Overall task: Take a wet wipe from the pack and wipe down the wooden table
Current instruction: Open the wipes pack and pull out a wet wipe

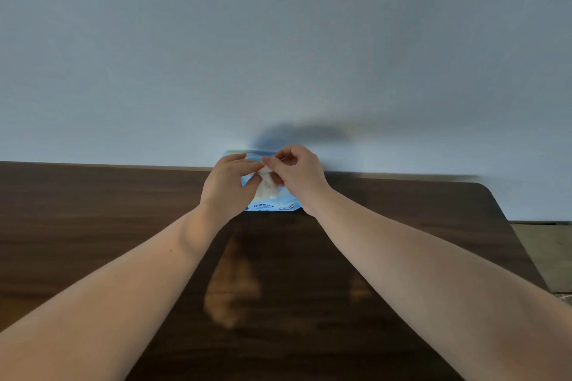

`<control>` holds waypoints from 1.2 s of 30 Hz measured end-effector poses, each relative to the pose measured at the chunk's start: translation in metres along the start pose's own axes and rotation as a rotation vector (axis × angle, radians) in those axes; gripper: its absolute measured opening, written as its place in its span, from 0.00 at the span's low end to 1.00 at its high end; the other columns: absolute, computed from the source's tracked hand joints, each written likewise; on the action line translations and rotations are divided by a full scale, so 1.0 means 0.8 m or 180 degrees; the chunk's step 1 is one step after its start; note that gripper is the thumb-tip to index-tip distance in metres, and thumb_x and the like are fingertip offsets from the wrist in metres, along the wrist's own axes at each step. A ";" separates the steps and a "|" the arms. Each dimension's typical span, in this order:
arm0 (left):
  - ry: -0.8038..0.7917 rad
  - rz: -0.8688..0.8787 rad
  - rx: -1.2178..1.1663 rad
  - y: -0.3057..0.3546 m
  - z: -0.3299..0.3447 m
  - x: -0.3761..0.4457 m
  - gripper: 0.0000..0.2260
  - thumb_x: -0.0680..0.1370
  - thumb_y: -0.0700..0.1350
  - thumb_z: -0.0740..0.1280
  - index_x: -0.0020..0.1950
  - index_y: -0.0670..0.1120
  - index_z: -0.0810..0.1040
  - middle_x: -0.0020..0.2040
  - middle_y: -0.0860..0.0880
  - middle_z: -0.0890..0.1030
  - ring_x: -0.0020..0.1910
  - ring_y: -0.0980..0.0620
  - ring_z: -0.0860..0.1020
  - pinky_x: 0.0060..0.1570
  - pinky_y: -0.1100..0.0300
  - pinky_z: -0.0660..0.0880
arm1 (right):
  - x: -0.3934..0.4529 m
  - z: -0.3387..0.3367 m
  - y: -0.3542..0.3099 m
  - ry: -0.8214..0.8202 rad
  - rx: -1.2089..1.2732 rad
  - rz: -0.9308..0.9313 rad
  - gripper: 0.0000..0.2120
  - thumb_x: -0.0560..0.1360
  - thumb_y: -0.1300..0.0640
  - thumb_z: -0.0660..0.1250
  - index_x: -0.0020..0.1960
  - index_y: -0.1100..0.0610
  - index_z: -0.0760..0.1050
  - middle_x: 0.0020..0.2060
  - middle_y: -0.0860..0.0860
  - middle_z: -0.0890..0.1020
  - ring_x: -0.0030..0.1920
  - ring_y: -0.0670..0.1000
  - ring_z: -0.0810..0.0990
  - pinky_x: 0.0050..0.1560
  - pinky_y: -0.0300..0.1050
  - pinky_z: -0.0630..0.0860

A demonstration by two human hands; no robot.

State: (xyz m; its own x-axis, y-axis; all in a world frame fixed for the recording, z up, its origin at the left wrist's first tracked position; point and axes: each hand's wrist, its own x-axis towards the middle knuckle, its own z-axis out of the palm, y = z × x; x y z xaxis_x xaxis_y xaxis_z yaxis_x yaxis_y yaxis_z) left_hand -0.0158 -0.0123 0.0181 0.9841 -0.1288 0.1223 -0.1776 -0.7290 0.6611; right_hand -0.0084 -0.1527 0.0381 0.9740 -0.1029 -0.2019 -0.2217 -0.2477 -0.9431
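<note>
Two hands meet above the wet wipe pack (pixel 272 202), which lies flat at the far edge of the desk (pixel 93 210), against the wall (pixel 278 40). From my remote view, the left hand (pixel 227 185) covers the pack's left portion, fingers curled and pinching the wet wipe (pixel 265 187). The right hand (pixel 298 175) sits just right of it, fingertips (pixel 267 161) closed on the wipe's upper end. Both hands grasp the same wipe; the wipe stands crumpled and upright between them, its lower end at the pack's top face. I cannot tell whether the wipe is fully clear of the pack opening.

Materials and shapes:
- Pack: soft plastic film, light blue and white, printed text along the near edge, rectangular outline.
- Wipe: white, thin, wrinkled fabric.
- Desk: dark brown wood grain, smooth and glossy, with pale reflections between the forearms; rounded far right corner.
- Wall: plain, matte, grey-blue, carrying a hand shadow above the pack.
</note>
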 end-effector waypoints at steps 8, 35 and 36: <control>-0.0492 -0.0837 -0.0831 -0.017 -0.048 -0.009 0.02 0.74 0.43 0.71 0.44 0.46 0.83 0.40 0.49 0.82 0.40 0.53 0.77 0.40 0.64 0.71 | -0.012 -0.006 -0.005 -0.0520 -0.0031 0.0124 0.10 0.73 0.57 0.72 0.53 0.58 0.78 0.24 0.51 0.73 0.26 0.47 0.67 0.36 0.42 0.68; 0.0031 -0.2196 -0.0339 -0.197 -0.167 -0.132 0.15 0.80 0.49 0.62 0.65 0.46 0.74 0.62 0.47 0.77 0.60 0.49 0.74 0.59 0.55 0.70 | -0.033 0.223 -0.014 -0.0267 -0.2513 -0.0759 0.07 0.77 0.59 0.58 0.46 0.60 0.73 0.41 0.54 0.77 0.43 0.55 0.75 0.39 0.46 0.67; -0.0030 -0.2173 -0.0256 -0.202 -0.168 -0.138 0.15 0.80 0.50 0.62 0.64 0.46 0.75 0.61 0.47 0.78 0.59 0.50 0.75 0.57 0.57 0.70 | -0.029 0.229 -0.010 -0.0404 -0.2559 -0.0446 0.08 0.76 0.60 0.59 0.50 0.61 0.75 0.45 0.55 0.78 0.47 0.56 0.76 0.43 0.46 0.70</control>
State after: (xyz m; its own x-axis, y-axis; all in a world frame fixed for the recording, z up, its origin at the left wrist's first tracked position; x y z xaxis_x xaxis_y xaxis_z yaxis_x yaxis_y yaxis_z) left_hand -0.0964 0.2103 -0.0031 0.8757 0.3354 -0.3474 0.4828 -0.5969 0.6408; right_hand -0.0204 0.0282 0.0020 0.9823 0.0778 -0.1702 -0.0169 -0.8689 -0.4947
